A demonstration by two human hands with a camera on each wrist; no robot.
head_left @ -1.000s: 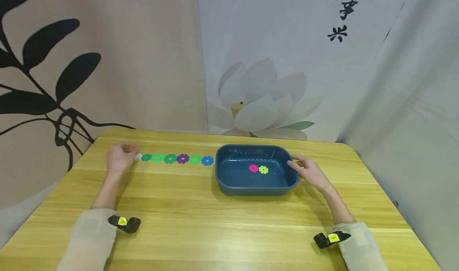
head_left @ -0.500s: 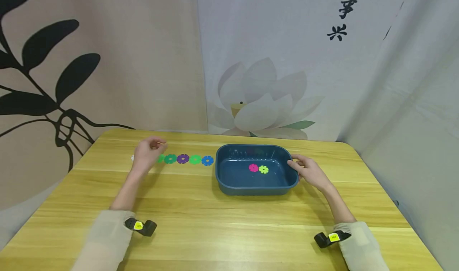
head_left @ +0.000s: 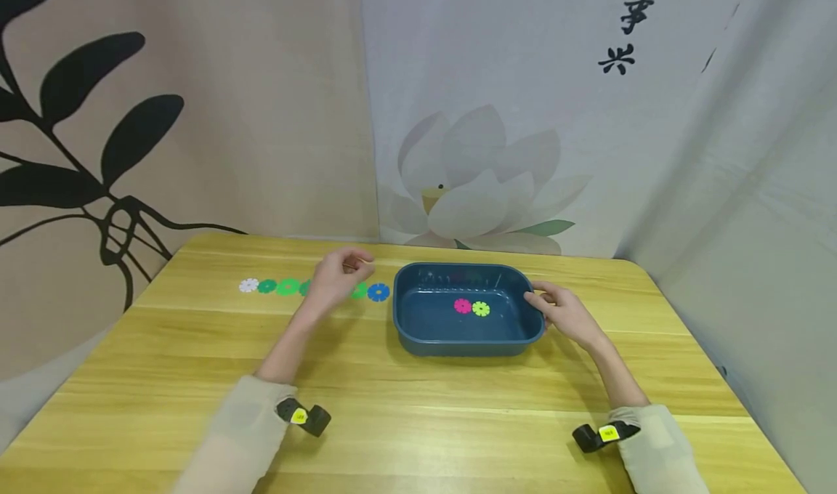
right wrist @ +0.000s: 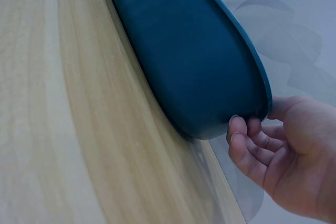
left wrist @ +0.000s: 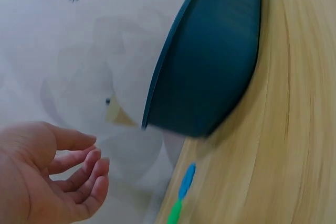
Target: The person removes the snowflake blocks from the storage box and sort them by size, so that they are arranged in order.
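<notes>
A dark blue rectangular plastic basin [head_left: 467,349] stands on the table, with a pink snowflake disc [head_left: 463,306] and a yellow-green snowflake disc [head_left: 480,309] inside. My right hand [head_left: 567,316] grips the basin's right end, thumb over the rim and fingers against the outer wall. My left hand [head_left: 336,280] hovers above a row of snowflake discs, left of the basin. In the left wrist view its fingers are loosely curled, with nothing seen between them. The row runs from a white disc [head_left: 248,285] to a blue disc [head_left: 378,292] near the basin; the hand hides part of it.
Everything stands on a wooden table [head_left: 418,421] with light grain. Behind its far edge hangs a curtain [head_left: 281,116] printed with leaves, a lotus and writing. Each sleeve carries a small black wrist camera [head_left: 304,416].
My left hand has moved right along the row, from beside the white disc to near the blue one, uncovering the white disc. The right hand and the basin have stayed put.
</notes>
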